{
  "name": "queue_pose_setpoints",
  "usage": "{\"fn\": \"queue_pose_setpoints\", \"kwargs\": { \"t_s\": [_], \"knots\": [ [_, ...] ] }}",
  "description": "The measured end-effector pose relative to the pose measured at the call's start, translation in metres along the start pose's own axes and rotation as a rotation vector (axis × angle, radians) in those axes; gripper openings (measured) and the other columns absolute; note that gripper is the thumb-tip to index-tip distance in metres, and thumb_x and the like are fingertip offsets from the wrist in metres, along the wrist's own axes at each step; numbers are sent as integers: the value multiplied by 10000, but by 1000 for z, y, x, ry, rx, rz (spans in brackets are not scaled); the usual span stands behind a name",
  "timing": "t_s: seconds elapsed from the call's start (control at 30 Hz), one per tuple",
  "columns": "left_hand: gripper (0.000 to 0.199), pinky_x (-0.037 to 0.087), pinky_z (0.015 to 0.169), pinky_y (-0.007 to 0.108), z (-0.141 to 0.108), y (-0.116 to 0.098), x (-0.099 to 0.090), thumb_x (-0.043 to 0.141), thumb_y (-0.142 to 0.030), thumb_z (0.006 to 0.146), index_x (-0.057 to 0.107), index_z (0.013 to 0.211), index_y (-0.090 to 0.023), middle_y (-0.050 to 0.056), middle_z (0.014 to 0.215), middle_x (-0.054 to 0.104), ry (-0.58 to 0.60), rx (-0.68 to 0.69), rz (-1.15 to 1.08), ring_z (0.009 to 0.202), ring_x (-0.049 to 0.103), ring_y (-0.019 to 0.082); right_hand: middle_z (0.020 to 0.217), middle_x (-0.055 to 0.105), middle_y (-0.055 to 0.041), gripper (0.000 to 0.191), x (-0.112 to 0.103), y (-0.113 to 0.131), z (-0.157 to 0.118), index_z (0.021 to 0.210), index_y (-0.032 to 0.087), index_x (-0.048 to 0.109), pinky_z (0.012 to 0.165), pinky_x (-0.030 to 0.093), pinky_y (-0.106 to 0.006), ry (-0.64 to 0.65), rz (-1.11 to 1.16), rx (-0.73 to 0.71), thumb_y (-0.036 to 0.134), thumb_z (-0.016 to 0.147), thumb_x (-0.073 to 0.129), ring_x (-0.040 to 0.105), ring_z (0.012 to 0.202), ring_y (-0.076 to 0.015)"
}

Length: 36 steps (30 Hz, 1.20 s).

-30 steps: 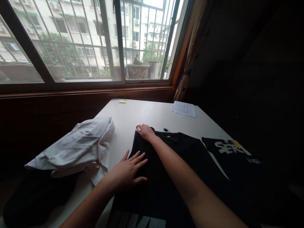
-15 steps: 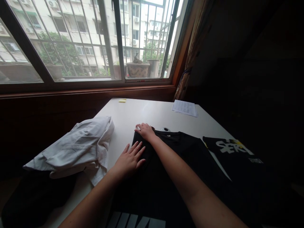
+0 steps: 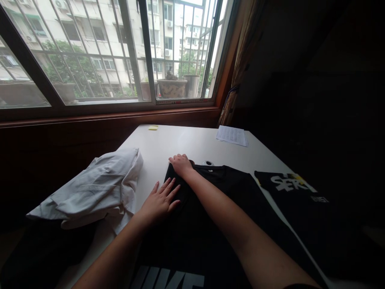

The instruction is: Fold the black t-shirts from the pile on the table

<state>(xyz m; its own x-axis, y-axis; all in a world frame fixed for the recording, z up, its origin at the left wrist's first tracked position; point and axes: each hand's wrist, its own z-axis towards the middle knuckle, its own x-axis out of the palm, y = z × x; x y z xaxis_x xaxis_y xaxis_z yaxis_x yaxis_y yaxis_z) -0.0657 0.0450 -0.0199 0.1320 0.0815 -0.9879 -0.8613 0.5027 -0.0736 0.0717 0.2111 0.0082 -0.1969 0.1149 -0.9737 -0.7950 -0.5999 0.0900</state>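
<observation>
A black T-shirt (image 3: 210, 216) lies spread on the white table, its collar at the far end and large grey letters near me. My left hand (image 3: 161, 200) rests flat on its left part, fingers spread and stretched out. Crossing over the shirt, my right arm reaches to the far left shoulder corner. There my right hand (image 3: 181, 165) is closed over the cloth with its fingers curled; its thumb is hard to make out. Just beyond the collar sits a small round white-and-black object (image 3: 207, 163), partly covered by the shirt's edge.
Left of the shirt is a heap of pale cloth (image 3: 99, 182) above dark cloth (image 3: 45, 249). A second dark printed garment (image 3: 291, 188) lies to the right. Papers (image 3: 232, 135) and a yellow note (image 3: 153, 127) are at the far edge of the table (image 3: 180, 140), below a barred window.
The whole view has shifted slightly, so things sit a little further left. Both hands stay at the same places on the T-shirt; my right fingers have curled a little more.
</observation>
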Motion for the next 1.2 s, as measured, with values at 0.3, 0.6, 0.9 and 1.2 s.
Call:
{"fn": "queue_pose_setpoints", "kwargs": {
  "t_s": [0.3, 0.6, 0.9, 1.2],
  "knots": [
    [614, 221, 1211, 605, -12, 3, -10, 371, -542, 1038, 318, 1584, -268, 88, 1660, 229, 44, -65, 3, 1533, 241, 316, 1233, 694, -93, 474, -43, -75, -72, 1347, 202, 617, 1054, 416, -353, -152, 190, 147, 86, 953, 380, 600, 1161, -225],
    [582, 277, 1237, 500, -6, -4, -14, 464, -423, 1010, 432, 1512, -133, 145, 1625, 333, -123, 16, 27, 1517, 294, 284, 1459, 564, -141, 508, -67, -165, -209, 1439, 154, 541, 1176, 403, -466, -230, 117, 269, 296, 1017, 297, 518, 1363, -270],
    [650, 256, 1250, 505, 4, -22, 7, 332, -554, 1046, 353, 1565, -164, 109, 1642, 284, -61, 37, -16, 1533, 243, 270, 1649, 283, -146, 730, -39, -144, -256, 1560, 100, 374, 1262, 219, -464, 14, 98, 322, 584, 1021, 283, 224, 1537, -276],
    [650, 289, 1234, 422, 14, -14, -10, 285, -612, 1037, 443, 1523, -210, 76, 1606, 399, -4, -20, -44, 1499, 341, 253, 1673, 216, -120, 765, -40, -137, -234, 1592, 88, 299, 1268, 149, -417, 98, 73, 312, 598, 1028, 210, 157, 1555, -242]
  ]
}}
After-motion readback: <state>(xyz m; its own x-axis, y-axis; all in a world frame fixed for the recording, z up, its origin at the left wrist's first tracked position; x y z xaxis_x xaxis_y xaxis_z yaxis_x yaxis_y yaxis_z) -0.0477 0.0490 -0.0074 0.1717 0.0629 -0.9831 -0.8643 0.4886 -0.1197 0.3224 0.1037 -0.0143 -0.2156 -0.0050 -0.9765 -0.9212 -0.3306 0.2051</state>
